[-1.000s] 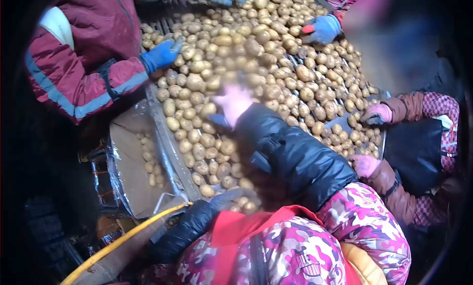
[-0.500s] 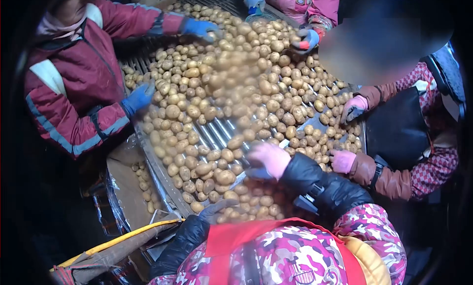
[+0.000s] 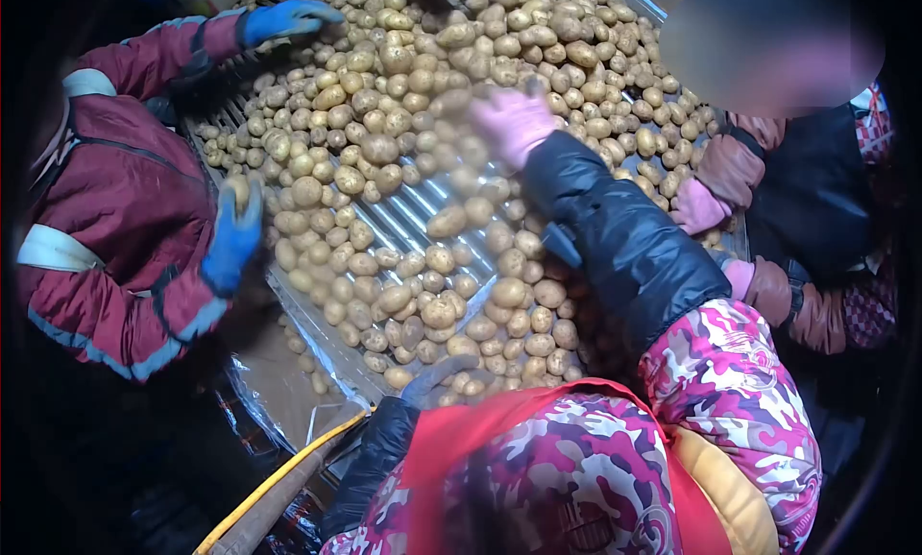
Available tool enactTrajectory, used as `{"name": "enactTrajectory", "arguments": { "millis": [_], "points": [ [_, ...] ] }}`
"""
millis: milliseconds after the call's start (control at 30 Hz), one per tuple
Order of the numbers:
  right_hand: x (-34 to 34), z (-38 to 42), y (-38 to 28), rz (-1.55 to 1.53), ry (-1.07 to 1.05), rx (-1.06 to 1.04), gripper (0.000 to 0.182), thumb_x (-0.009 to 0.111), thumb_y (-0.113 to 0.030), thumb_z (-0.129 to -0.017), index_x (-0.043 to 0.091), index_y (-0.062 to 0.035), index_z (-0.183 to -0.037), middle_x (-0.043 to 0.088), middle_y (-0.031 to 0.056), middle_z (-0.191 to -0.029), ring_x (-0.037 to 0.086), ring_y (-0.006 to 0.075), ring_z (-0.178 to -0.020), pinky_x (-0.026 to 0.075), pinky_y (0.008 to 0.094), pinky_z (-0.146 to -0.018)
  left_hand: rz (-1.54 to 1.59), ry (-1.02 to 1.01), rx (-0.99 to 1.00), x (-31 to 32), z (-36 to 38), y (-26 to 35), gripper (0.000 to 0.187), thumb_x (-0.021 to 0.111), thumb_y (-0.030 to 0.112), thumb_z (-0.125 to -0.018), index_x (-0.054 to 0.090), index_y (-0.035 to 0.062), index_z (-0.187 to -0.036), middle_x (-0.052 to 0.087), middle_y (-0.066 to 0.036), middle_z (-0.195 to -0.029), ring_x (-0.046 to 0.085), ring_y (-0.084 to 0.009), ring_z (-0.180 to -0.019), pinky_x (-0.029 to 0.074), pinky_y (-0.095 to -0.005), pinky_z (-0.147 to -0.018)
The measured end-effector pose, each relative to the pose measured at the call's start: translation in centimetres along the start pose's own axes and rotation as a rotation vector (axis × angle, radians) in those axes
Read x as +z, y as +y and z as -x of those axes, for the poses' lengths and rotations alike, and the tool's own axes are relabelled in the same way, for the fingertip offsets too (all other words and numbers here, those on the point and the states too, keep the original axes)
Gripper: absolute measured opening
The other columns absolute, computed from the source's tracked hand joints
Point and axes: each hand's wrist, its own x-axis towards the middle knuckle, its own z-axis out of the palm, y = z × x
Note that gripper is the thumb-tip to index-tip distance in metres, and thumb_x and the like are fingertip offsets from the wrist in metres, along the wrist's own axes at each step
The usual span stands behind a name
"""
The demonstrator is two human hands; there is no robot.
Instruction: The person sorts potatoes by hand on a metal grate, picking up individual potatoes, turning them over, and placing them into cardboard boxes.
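A roller conveyor [image 3: 413, 214] carries a thick layer of pale potatoes [image 3: 384, 152]. My right hand [image 3: 514, 123], in a pink glove with a black sleeve cover, reaches far out over the middle of the potato pile; it is blurred by motion, so its grip is unclear. At the near edge of the conveyor lies my left hand [image 3: 437, 374] in a grey glove, fingers stretched out beside the closest potatoes and holding nothing.
A person in a dark red jacket stands at the left; one blue glove [image 3: 235, 233] holds a potato, the other [image 3: 288, 19] rests on the far pile. At the right, another person's pink gloves [image 3: 696, 207] touch the potatoes. Below left are a lined box [image 3: 288, 382] and a yellow pole [image 3: 279, 478].
My right hand moved from the near potatoes out to the middle of the pile. The left person's near blue glove lifted a potato off the belt. My left hand stayed put.
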Motion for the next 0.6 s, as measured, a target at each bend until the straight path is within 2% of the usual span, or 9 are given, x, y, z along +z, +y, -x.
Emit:
{"name": "enactTrajectory", "arguments": {
  "millis": [67, 267, 333, 367, 400, 433, 500, 567, 600],
  "points": [
    [0.4, 1.3, 2.8, -0.024, 0.17, -0.032, 0.049, 0.067, -0.032, -0.095, 0.055, -0.0242, -0.142, 0.059, 0.0084, -0.142, 0.058, 0.0279, -0.132, 0.029, 0.0662, -0.119, -0.027, 0.034, 0.041, 1.0, 0.5, 0.5, 0.063, 0.064, 0.036, -0.103, 0.046, 0.0042, -0.155, 0.056, -0.016, -0.146, 0.057, -0.0248, -0.133, 0.051, -0.0402, -0.11],
    [2.1, 2.4, 3.3, 0.002, 0.142, 0.088, 0.039, 0.062, -0.028, -0.096, 0.06, -0.0272, -0.135, 0.065, 0.0066, -0.126, 0.06, 0.0276, -0.126, 0.034, 0.0628, -0.117, -0.629, -0.124, 0.433, -3.9, -0.8, -2.2, 0.061, 0.068, 0.028, -0.101, 0.049, 0.0027, -0.153, 0.055, -0.013, -0.146, 0.054, -0.0277, -0.137, 0.045, -0.0444, -0.115],
    [1.8, 3.2, 4.1, -0.01, 0.118, 0.101, 0.039, 0.061, -0.027, -0.096, 0.06, -0.027, -0.135, 0.065, 0.0069, -0.125, 0.061, 0.0284, -0.125, 0.035, 0.0598, -0.117, -0.213, -0.02, 0.251, -1.8, -1.1, -1.4, 0.056, 0.065, 0.03, -0.103, 0.051, 0.002, -0.15, 0.058, -0.013, -0.14, 0.058, -0.0263, -0.129, 0.05, -0.0446, -0.11],
    [1.5, 3.6, 4.0, -0.038, 0.083, 0.116, 0.039, 0.061, -0.026, -0.096, 0.06, -0.0268, -0.135, 0.066, 0.007, -0.125, 0.061, 0.0288, -0.125, 0.036, 0.0583, -0.116, 0.182, 0.122, 0.012, 0.1, -0.4, -0.6, 0.054, 0.064, 0.029, -0.104, 0.052, 0.0018, -0.148, 0.06, -0.013, -0.136, 0.061, -0.0253, -0.124, 0.053, -0.0448, -0.107],
    [1.4, 4.5, 3.3, -0.075, 0.038, 0.129, 0.04, 0.061, -0.026, -0.096, 0.06, -0.0266, -0.135, 0.066, 0.0072, -0.125, 0.061, 0.0292, -0.125, 0.037, 0.0568, -0.116, 0.287, 0.003, 0.097, -2.2, -0.7, -2.8, 0.046, 0.058, 0.027, -0.107, 0.054, 0.0027, -0.146, 0.063, -0.015, -0.126, 0.065, -0.0222, -0.108, 0.058, -0.0455, -0.1],
    [0.3, 5.1, 3.1, -0.076, -0.004, 0.16, 0.039, 0.061, -0.025, -0.095, 0.061, -0.0251, -0.134, 0.067, 0.0085, -0.122, 0.062, 0.0298, -0.123, 0.039, 0.0553, -0.112, 0.46, 0.035, 0.062, 1.7, -0.1, -1.0, 0.045, 0.058, 0.021, -0.106, 0.053, 0.0028, -0.147, 0.065, -0.018, -0.124, 0.065, -0.0172, -0.093, 0.06, -0.0455, -0.098],
    [-0.4, 6.5, 2.9, -0.074, 0.029, 0.204, 0.037, 0.062, -0.024, -0.094, 0.063, -0.0225, -0.131, 0.068, 0.0106, -0.117, 0.063, 0.0307, -0.119, 0.043, 0.0534, -0.106, -0.071, 0.001, 0.309, 1.9, 0.6, -1.2, 0.049, 0.061, 0.012, -0.103, 0.049, 0.002, -0.149, 0.064, -0.02, -0.128, 0.064, -0.0156, -0.088, 0.061, -0.0442, -0.096],
    [-1.5, 7.5, 2.9, -0.125, -0.05, 0.236, 0.043, 0.068, -0.036, -0.091, 0.063, -0.023, -0.131, 0.066, 0.0146, -0.122, 0.061, 0.0371, -0.121, 0.042, 0.0548, -0.106, 0.181, -0.043, 0.13, -0.2, 0.0, -1.2, 0.057, 0.064, 0.001, -0.097, 0.046, 0.0016, -0.152, 0.064, -0.02, -0.134, 0.064, -0.0141, -0.09, 0.06, -0.0437, -0.097],
    [-1.1, 7.9, 2.8, -0.103, -0.022, 0.283, 0.042, 0.068, -0.036, -0.091, 0.063, -0.0237, -0.132, 0.065, 0.0154, -0.124, 0.061, 0.0383, -0.12, 0.042, 0.0561, -0.106, -0.154, -0.03, 0.256, 0.1, 0.3, -1.5, 0.061, 0.069, 0.001, -0.096, 0.046, 0.0028, -0.152, 0.064, -0.017, -0.138, 0.065, -0.0156, -0.107, 0.057, -0.0429, -0.104]
  ]
}}
